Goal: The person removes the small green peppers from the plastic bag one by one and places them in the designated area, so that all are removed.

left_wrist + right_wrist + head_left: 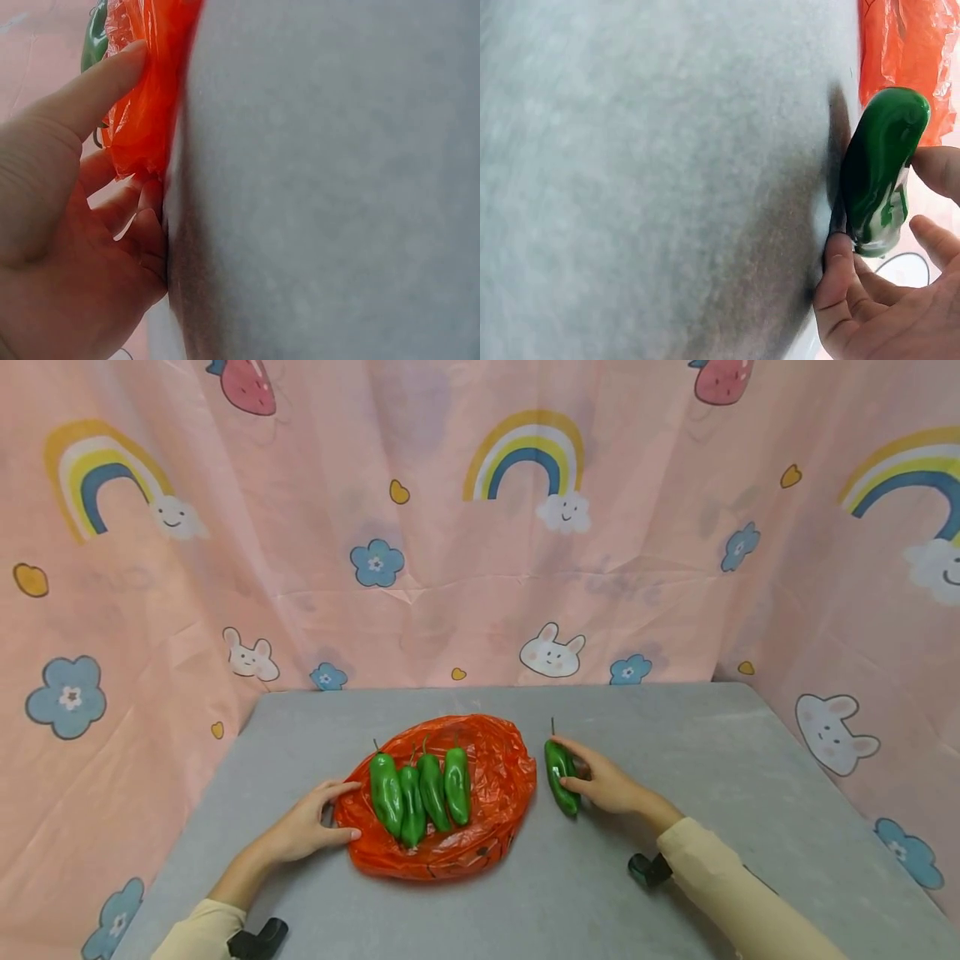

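Several glossy green peppers (420, 793) lie side by side on a crumpled red plastic bag (495, 793) left of centre on the table. My left hand (306, 827) rests at the bag's left edge, thumb and fingers spread; in the left wrist view its thumb (112, 79) touches the red plastic. Right of the bag, my right hand (611, 783) holds a single green pepper (559, 777) between thumb and fingers, its stem pointing to the far side. In the right wrist view this pepper (885, 161) is close to the tabletop, with fingers partly behind it.
The grey tabletop (600, 893) spreads around the bag. A pink curtain (465, 602) printed with rainbows, rabbits and flowers hangs behind and along both sides. Dark wrist devices (258, 939) sit at both sleeves.
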A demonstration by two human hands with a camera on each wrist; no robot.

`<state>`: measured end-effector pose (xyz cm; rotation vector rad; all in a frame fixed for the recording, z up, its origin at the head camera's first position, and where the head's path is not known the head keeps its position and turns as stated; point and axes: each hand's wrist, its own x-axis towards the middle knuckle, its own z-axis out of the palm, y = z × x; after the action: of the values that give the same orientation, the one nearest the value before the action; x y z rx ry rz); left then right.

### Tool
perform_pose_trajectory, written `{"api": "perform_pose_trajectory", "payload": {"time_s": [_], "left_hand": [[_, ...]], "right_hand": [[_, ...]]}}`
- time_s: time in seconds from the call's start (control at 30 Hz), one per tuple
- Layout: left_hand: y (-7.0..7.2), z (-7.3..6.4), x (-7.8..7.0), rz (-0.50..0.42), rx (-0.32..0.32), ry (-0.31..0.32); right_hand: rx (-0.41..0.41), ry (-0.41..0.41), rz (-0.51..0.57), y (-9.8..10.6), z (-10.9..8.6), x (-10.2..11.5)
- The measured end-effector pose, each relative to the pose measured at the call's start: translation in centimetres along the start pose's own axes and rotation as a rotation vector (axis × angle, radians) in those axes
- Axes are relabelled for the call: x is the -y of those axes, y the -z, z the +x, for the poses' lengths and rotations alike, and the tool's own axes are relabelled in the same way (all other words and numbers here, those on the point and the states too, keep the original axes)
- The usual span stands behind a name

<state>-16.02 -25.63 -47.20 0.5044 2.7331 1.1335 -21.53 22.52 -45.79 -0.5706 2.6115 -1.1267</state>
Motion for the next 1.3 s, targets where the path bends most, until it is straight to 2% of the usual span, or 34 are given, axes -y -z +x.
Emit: {"api": "perform_pose_trajectory", "payload": {"time_s": [0.23,0.43,0.63,0.83,1.1,1.3], "left_hand": [[0.3,0.1,-0.1,0.002,0.029,0.013],[0.5,0.0,-0.5,0.004,0.046,0.015],[0.7,0.2,-0.5,0.018,0.021,-0.022],[0.8,0.3,0.0,0.032,0.011,-0.029],[0.8,0.4,0.3,0.007,0.041,-0.019],[1.0,0.4,0.4,-0.021,0.062,-0.018]], "right_hand": [[-0.005,-0.012,0.015,0.4,-0.1,0.2],[-0.038,-0.024,-0.024,0.7,-0.3,0.5],[-0.088,0.011,-0.055,1.1,-0.4,1.0],[-0.119,0.027,-0.067,1.3,-0.5,1.8],[-0.14,0.082,-0.065,0.8,-0.4,3.6],[-0.137,0.158,-0.07,0.1,0.0,5.1]]}}
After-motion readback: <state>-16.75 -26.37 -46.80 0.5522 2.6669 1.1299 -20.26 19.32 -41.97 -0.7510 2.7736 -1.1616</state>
